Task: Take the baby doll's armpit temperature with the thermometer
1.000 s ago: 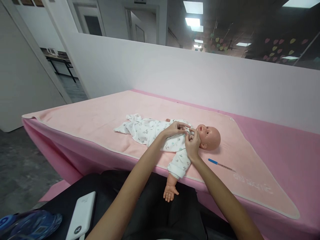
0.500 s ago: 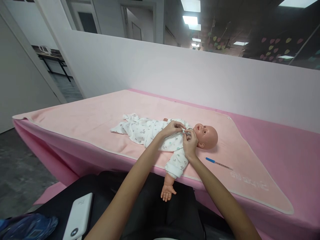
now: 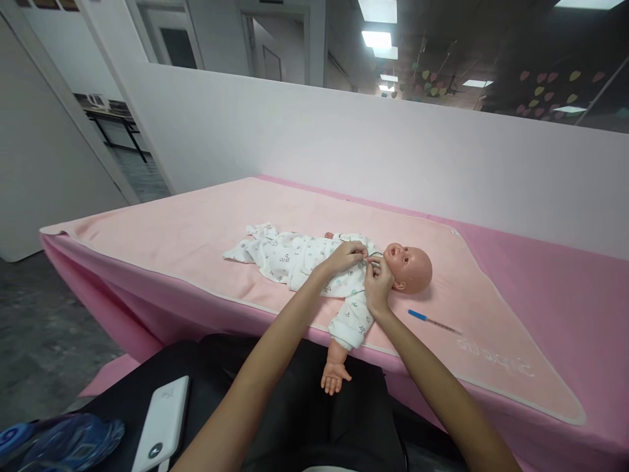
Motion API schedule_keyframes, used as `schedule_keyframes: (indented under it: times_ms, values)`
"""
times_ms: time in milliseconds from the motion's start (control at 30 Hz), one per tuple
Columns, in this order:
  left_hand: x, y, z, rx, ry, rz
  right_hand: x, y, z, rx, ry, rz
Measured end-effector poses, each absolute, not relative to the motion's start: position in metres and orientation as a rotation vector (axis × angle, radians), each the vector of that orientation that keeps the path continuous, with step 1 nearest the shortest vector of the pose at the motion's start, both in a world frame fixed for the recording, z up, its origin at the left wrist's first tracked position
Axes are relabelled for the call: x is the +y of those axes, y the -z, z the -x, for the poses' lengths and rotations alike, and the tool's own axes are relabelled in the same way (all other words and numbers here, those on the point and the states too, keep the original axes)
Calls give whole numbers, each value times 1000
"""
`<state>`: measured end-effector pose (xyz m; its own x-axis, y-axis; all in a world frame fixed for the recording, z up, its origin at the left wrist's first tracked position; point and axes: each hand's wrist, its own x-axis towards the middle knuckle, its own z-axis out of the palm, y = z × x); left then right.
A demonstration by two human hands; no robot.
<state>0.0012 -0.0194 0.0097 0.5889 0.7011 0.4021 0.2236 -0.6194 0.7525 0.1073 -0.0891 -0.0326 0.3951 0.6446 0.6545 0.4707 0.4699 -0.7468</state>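
A baby doll (image 3: 413, 267) lies on its back, head to the right, one arm hanging over the table's near edge. It wears white printed baby clothes (image 3: 289, 257). At the neckline, my left hand (image 3: 348, 256) and my right hand (image 3: 378, 282) meet with their fingers pinched together. Both are closed on the clothing at the collar; the exact bit between the fingertips is too small to make out. Right of my right wrist lies a thin stick-like item with a blue end (image 3: 417, 315), touched by neither hand.
A peach mat (image 3: 162, 239) covers much of the pink-draped table (image 3: 545, 282), against a white half wall (image 3: 393, 144). On a dark surface at lower left sit a white power bank (image 3: 162, 419) and a blue plastic bottle (image 3: 73, 440).
The view has shifted slightly, so everything sits a little further right. My hands stay at the doll's collar, with only small finger movements.
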Motion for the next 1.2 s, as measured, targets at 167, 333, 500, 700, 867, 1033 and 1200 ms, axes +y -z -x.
schedule_keyframes:
  times_ms: [167,333,500,700,867,1033,1200]
  values:
    - [-22,-13,-1,693,-850,-2182,-89,32,-107,-1242,-106,1162]
    - [-20,-11,1,635,-849,-1941,-90,28,-107,-1277,-54,1144]
    - [-19,-11,0,519,-907,-1724,-93,24,-106,-1335,3,1132]
    - [-23,-15,2,419,-921,-1649,-93,25,-106,-1327,-10,1203]
    - [-26,-19,3,405,-914,-1673,-93,25,-106,-1324,-53,1220]
    - [-25,-18,4,408,-890,-1674,-93,27,-107,-1318,-108,1208]
    - [-25,-18,5,425,-902,-1687,-93,25,-107,-1327,-134,1208]
